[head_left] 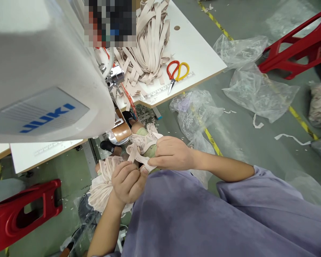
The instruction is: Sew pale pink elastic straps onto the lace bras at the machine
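My left hand (128,182) is closed, pinching the end of a beige elastic strap (139,160) just above my lap. My right hand (171,153) is closed on a beige lace garment piece (146,141) that the strap is joined to. Both hands are close together below the edge of the sewing table. A bundle of more beige lace pieces (103,185) hangs beside my left hand. The white Juki sewing machine (42,71) fills the upper left, with its needle area (115,76) above my hands.
A heap of beige elastic strips (149,39) and red-and-yellow scissors (176,73) lie on the white table (200,53). Clear plastic bags (256,89) litter the grey floor. Red stools stand at lower left (21,214) and upper right (296,46).
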Demonstrator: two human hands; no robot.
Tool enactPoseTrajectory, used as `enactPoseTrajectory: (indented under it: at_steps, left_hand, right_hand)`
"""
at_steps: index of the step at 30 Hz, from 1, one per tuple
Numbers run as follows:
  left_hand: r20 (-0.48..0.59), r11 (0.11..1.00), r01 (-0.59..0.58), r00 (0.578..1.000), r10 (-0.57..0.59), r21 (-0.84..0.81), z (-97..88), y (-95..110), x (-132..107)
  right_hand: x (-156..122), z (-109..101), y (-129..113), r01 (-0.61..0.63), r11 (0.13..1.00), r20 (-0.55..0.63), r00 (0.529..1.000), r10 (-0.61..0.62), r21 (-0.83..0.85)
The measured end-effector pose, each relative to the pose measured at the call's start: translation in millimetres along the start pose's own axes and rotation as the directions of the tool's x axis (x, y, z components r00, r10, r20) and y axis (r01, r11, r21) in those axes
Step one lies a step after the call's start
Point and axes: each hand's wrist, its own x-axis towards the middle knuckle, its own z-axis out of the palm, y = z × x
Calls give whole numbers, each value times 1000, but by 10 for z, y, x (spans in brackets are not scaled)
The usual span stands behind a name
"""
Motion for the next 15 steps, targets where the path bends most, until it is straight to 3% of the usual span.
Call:
enactPoseTrajectory:
  at_steps: [4, 11, 15]
  left_hand:
    - [2, 1000, 7, 1000, -7, -8, 2, 12, -26]
    - [-11, 1000, 14, 1000, -14, -17, 0, -4, 2]
    - [8, 996, 72, 997, -72, -57, -8, 6, -67]
  right_hand:
    - [-9, 33, 13, 68, 997, -87, 994, -70, -21]
    - [29, 36, -26, 66, 998, -155, 986, -65, 2]
    - [21, -10, 4, 7, 999, -64, 998, -4, 35]
